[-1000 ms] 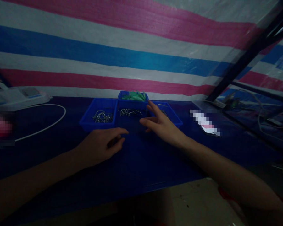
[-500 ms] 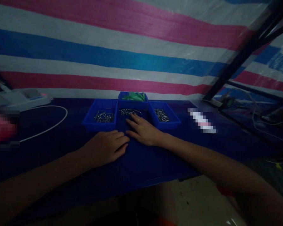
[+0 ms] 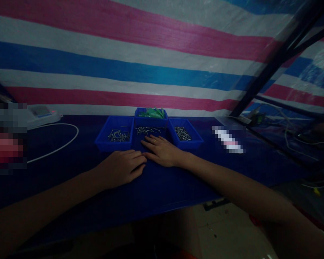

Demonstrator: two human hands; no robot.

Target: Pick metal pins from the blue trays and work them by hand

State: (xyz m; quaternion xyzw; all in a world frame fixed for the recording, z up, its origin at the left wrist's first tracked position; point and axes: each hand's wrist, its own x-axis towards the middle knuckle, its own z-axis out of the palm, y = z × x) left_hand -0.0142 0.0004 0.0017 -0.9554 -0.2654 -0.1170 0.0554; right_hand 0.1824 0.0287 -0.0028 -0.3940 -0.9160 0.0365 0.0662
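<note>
My left hand (image 3: 125, 167) rests on the blue tabletop (image 3: 162, 194), loosely curled, with the thumb apart and nothing visible in it. Beside it, my right hand (image 3: 162, 151) lies flat, fingers spread, its fingertips just short of a loose row of thin metal pins (image 3: 148, 130), which could be nails or screws. That row lies between a left blue bin (image 3: 115, 145) and a right blue bin (image 3: 190, 144). Both bins hold similar silvery pieces. Behind the row stands a third blue bin (image 3: 151, 121) with green packets (image 3: 153, 113) in it.
A white device (image 3: 44, 115) with a small red light stands at the back left, near a looped white cable (image 3: 77, 131). To the right are a blurred-out white item (image 3: 228, 139) and a dark metal frame (image 3: 259, 84). A striped sheet (image 3: 156, 73) hangs behind the table.
My right hand has drawn back slightly from the pins toward me. My left hand stays in place. The view has shifted a little.
</note>
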